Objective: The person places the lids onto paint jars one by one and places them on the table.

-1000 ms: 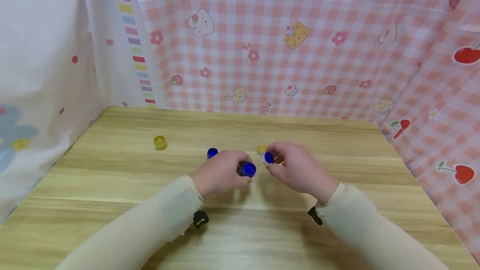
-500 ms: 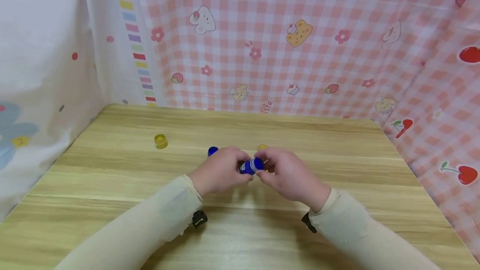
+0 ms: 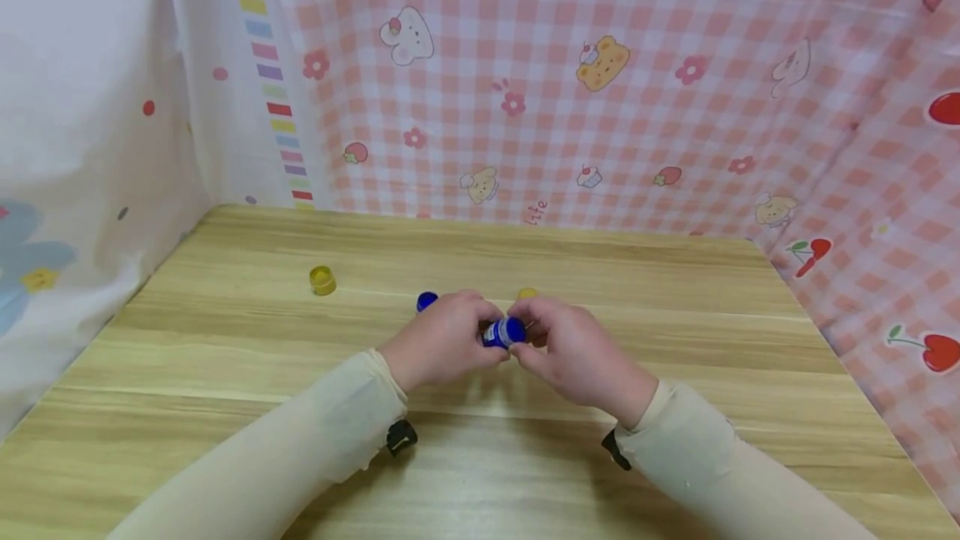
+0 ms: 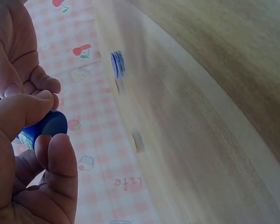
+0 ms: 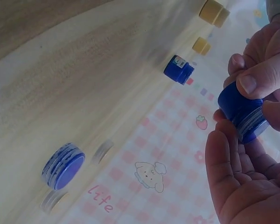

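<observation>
My left hand (image 3: pixel 438 342) grips a small blue paint jar (image 3: pixel 493 334), tilted with its mouth end toward the right hand. With fingertips and thumb my right hand (image 3: pixel 587 355) pinches a blue lid with a clear ribbed rim (image 3: pixel 514 329), which sits over the jar's mouth. The right wrist view shows the jar's blue body (image 5: pixel 233 100) between the left thumb and fingers, and the right fingers around the lid end. In the left wrist view, the jar's base (image 4: pixel 56 123) shows past the left fingers. Both hands are raised above the wooden table (image 3: pixel 480 473).
An uncapped blue jar (image 3: pixel 427 301) stands beyond my left hand, a yellow jar (image 3: pixel 322 280) farther left. Another yellow jar (image 5: pixel 214 12) shows in the right wrist view. A yellow lid (image 3: pixel 528 293) lies beyond my right hand, near another blue lid (image 5: pixel 63 166). Patterned cloth (image 3: pixel 510 123) hangs behind.
My right hand has moved left and brought the lid from beside the jar onto its mouth. The left hand keeps its grip, and the jar now tilts to the right.
</observation>
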`<action>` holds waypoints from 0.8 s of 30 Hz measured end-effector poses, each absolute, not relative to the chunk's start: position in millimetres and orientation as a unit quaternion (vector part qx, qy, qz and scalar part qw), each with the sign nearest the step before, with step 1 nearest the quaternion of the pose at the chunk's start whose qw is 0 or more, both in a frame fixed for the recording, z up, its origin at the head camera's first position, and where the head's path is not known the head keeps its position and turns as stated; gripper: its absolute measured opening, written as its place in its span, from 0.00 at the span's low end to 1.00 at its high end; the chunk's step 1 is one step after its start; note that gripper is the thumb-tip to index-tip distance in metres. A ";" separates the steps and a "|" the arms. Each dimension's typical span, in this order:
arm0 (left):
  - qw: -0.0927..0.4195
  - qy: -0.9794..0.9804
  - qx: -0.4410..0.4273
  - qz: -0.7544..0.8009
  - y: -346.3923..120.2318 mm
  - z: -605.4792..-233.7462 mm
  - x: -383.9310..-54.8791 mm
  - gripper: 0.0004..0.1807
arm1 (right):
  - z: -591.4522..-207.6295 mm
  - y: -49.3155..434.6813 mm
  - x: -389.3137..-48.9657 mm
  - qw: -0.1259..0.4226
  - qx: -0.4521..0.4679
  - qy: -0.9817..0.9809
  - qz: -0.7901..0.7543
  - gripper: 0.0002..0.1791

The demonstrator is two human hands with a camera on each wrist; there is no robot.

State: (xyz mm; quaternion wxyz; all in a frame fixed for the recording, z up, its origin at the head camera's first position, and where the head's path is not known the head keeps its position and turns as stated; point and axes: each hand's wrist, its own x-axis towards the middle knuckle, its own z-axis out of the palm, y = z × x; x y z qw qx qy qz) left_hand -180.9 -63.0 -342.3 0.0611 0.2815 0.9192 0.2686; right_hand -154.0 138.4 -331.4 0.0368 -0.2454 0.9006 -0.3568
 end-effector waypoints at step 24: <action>0.064 0.920 0.281 0.265 -66.0 -338.5 -180.8 0.17 | -333.3 139.2 -155.6 0.007 -0.275 0.898 -0.342 0.22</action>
